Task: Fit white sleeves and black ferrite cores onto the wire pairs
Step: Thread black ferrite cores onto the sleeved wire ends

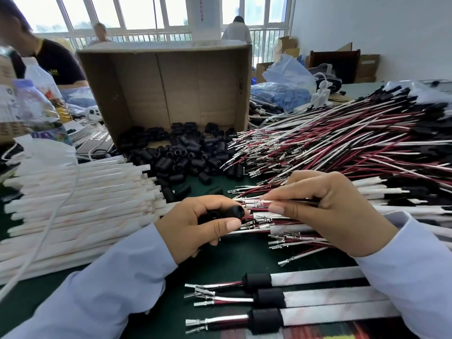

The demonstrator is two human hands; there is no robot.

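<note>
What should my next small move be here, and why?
Probably feed the wire pair into the core: the left hand holds it with its hole facing the wires, and the right hand pinches them with their tips right beside that hole.

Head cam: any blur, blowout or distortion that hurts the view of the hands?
Head view: windows blown out by backlight; bottle at the left edge smeared; wide-angle stretch toward the corners. Centre is sharp and evenly lit: left hand gripping the ferrite core, right hand pinching the wire pair, no glare on either.
</note>
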